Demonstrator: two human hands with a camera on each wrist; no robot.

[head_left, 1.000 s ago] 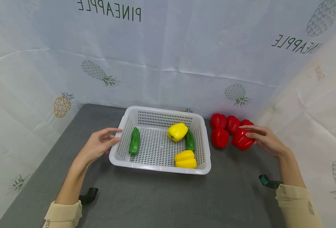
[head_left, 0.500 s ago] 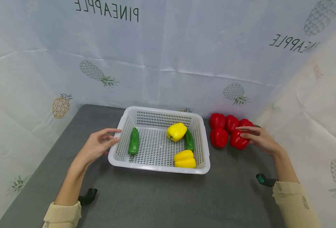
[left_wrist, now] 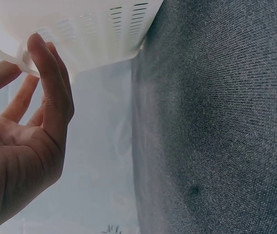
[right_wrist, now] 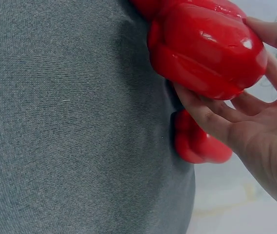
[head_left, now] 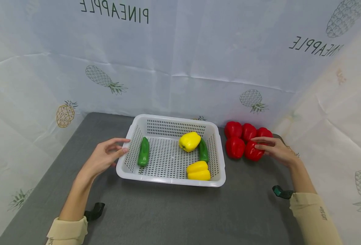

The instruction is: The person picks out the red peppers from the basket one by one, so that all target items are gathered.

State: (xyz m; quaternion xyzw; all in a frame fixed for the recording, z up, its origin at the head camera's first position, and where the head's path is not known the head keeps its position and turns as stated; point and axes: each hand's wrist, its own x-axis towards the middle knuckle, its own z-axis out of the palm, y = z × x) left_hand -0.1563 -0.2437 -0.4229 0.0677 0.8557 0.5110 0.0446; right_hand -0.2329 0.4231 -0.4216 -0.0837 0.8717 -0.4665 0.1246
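My right hand [head_left: 278, 150] holds a red bell pepper [head_left: 252, 153] at the front of a group of several. In the right wrist view, the thumb lies on one side of this glossy pepper [right_wrist: 206, 51] and the fingers curve under the other. Its left neighbour, another red bell pepper [head_left: 235, 148], sits right beside it. At the left end of a white plastic basket [head_left: 171, 182], my left hand [head_left: 104, 156] pinches the rim. The left wrist view shows thumb and fingers [left_wrist: 50, 87] on either side of that rim.
Inside the basket are two yellow bell peppers [head_left: 190, 141] and two long green peppers [head_left: 144, 151]. More red bell peppers [head_left: 233, 129] stand along the back of the dark grey table [head_left: 180, 214]. A pineapple-print cloth [head_left: 174, 61] hangs behind and at the sides.
The right hand has slid its red bell pepper leftward, closer to the neighbouring ones. The left hand stays on the basket rim, and the basket's contents look unchanged.
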